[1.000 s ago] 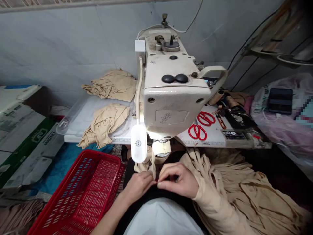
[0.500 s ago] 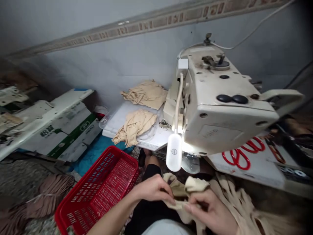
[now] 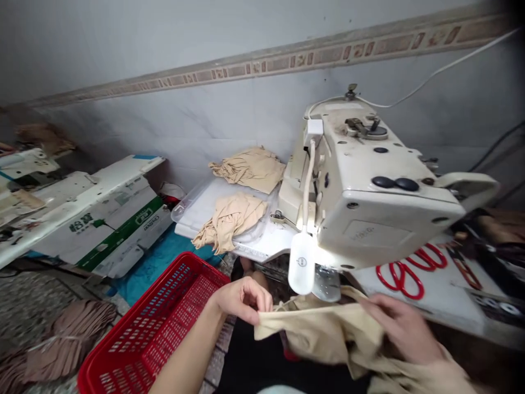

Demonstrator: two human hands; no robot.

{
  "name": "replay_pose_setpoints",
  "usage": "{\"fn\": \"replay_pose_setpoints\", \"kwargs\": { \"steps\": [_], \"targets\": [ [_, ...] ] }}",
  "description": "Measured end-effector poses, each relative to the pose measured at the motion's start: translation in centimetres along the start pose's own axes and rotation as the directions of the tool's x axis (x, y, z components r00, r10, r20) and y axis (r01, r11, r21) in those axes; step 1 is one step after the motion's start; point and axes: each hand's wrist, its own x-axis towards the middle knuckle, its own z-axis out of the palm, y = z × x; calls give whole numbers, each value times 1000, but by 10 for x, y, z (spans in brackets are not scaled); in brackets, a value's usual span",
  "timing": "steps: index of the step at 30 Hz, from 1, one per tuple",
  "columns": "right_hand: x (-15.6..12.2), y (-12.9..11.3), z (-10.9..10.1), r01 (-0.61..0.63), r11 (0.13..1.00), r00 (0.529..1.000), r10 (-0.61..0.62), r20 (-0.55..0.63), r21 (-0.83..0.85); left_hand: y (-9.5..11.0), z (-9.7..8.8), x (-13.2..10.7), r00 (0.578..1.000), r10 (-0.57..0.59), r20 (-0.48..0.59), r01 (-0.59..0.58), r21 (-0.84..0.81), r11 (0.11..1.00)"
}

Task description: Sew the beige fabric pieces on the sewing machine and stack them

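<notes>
A beige piece of fabric (image 3: 324, 328) is stretched between my two hands above my lap. My left hand (image 3: 244, 301) pinches its left corner between thumb and fingers. On the other side my right hand (image 3: 404, 325) grips the fabric's right end, with the fingers partly blurred. More beige cloth trails below and to the right of my right wrist. Just beyond the fabric stands a cream sewing machine (image 3: 394, 224), its white lamp (image 3: 302, 262) lit and hanging above the cloth.
Two heaps of beige cloth, a rear pile (image 3: 254, 167) and a front pile (image 3: 233, 219), lie on the machine table. A red plastic basket (image 3: 135, 312) stands at left. Tied brown fabric (image 3: 69, 342) lies on the floor. Red coiled cord (image 3: 400, 279) rests on the tabletop at right.
My hands have moved apart and drawn the beige fabric out wide; before, they were close together on a bunched part. The view has tilted up slightly.
</notes>
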Motion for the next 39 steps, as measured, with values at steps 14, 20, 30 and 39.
{"fn": "replay_pose_setpoints", "kwargs": {
  "steps": [14, 20, 30, 39],
  "targets": [
    [-26, -54, 60, -13, 986, 926, -51, 374, 167, -15, 61, 36, 964, -94, -251, 210, 490, 846],
    [-20, -54, 50, -67, 949, 980, 5, 198, 308, -24, 65, 38, 886, 3, -464, 150, 293, 944],
    [-26, -80, 38, 182, 975, 983, -182, -18, 126, -12, 58, 44, 895, 422, -142, -84, 877, 474],
    [-7, -79, 35, -35, 954, 998, 46, -30, 298, 1, 64, 60, 868, 246, -432, 155, 706, 691]
  ]
}}
